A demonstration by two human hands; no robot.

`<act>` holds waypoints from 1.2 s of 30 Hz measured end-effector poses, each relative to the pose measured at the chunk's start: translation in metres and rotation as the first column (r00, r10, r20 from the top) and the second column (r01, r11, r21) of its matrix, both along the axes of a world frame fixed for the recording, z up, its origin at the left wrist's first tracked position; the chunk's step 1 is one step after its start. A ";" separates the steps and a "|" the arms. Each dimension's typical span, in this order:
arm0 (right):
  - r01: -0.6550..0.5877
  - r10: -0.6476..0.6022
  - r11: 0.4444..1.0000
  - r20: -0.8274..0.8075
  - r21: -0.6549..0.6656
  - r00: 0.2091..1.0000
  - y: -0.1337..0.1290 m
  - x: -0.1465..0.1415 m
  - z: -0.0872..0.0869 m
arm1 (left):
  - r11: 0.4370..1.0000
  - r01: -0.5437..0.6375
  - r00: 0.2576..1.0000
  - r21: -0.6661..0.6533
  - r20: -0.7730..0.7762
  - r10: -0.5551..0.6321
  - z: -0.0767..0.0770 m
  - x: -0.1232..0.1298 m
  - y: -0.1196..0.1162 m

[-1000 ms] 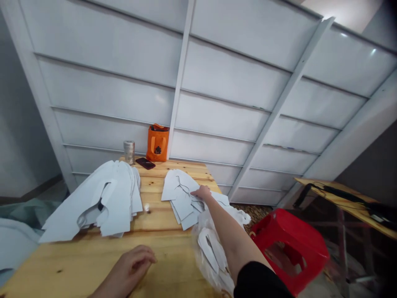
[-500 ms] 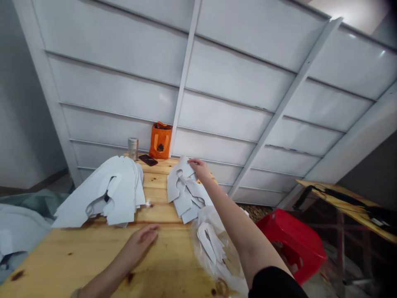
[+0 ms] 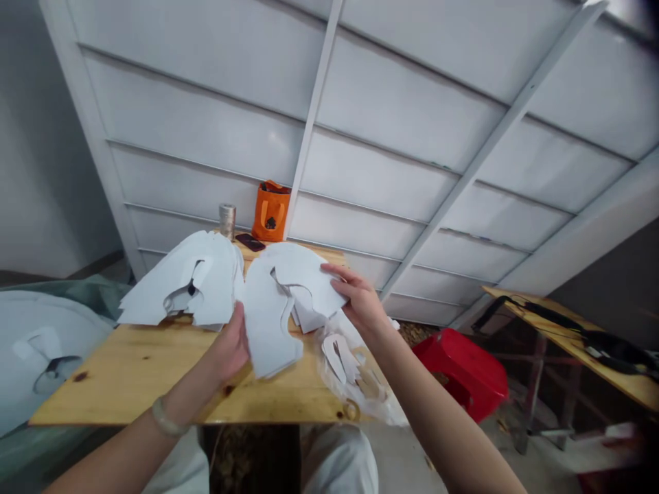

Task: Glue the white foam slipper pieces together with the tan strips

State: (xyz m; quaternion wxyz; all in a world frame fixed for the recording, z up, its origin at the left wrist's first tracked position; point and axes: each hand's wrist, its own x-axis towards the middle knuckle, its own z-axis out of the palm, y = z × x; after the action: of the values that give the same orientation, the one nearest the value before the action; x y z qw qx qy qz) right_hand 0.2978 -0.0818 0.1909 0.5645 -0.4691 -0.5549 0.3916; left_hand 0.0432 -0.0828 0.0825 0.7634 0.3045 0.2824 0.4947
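A wall of white ribbed panels [image 3: 391, 171] rises behind a pale pine table [image 3: 118, 391], and the white cut-out pieces [image 3: 270, 302] are lifted just above its middle, fanned in a loose bundle between the two hands. The left hand [image 3: 229, 346] is closed around the bundle's lower edge, and the right hand [image 3: 360, 298] pinches its upper right part with curled fingers. Just to the left, a taller stack of similar pieces [image 3: 198, 281] lies on the table, almost touching the bundle. A clear plastic bag [image 3: 355, 384] holding more cut shapes sits at the table's right front corner, partly past the edge. Along the far edge stand a metal tin [image 3: 227, 221], a dark phone [image 3: 250, 242] and an orange tote bag [image 3: 270, 213]. A red plastic stool [image 3: 460, 374] sits on the floor to the right. Held only at two edges, the loose sheets could slide apart and drop, and a swing to the left could catch the stack and push it askew. A careless knock could also tip the bag off the corner. How many sheets the bundle holds cannot be told, nor whether they are paper, card or foam. The right thumb is hidden behind the sheets, the pieces inside the bag are blurred by the plastic, and much of the far table is blocked by the white shapes
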 end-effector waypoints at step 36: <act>0.355 -0.163 0.929 0.750 -0.102 0.641 -0.196 0.014 -0.168 | 0.575 0.539 0.331 0.616 -0.782 0.527 -0.102 -0.043 -0.081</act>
State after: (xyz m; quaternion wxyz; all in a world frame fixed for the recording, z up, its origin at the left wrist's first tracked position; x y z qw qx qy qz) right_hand 0.3116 -0.2778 0.0232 0.2858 -0.7252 -0.6082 0.1502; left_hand 0.0006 -0.1641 -0.0195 0.2124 0.8440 0.4023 0.2840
